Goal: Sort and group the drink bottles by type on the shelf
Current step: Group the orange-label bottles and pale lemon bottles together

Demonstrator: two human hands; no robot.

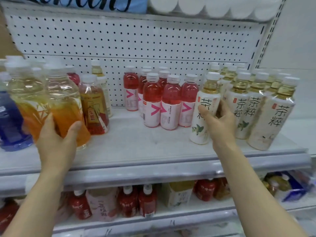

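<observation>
My left hand [56, 135] grips an orange-labelled bottle [66, 103] at the left of the white shelf [136, 147], beside more orange-labelled bottles [27, 100]. My right hand [220, 122] is wrapped around a white-labelled tea bottle [205, 106] standing just right of a cluster of pink drink bottles [160, 98]. Several matching white tea bottles [256, 103] stand at the right. One red-and-yellow bottle [94, 106] stands next to the orange ones, with a white tea bottle [97, 69] and a pink bottle [73, 77] behind it.
A blue-labelled bottle [8, 120] is at the far left edge. A white pegboard [136, 40] backs the shelf. The lower shelf holds red bottles [130, 200] and a carton [177, 192]. White rolls [205, 6] sit on the shelf above.
</observation>
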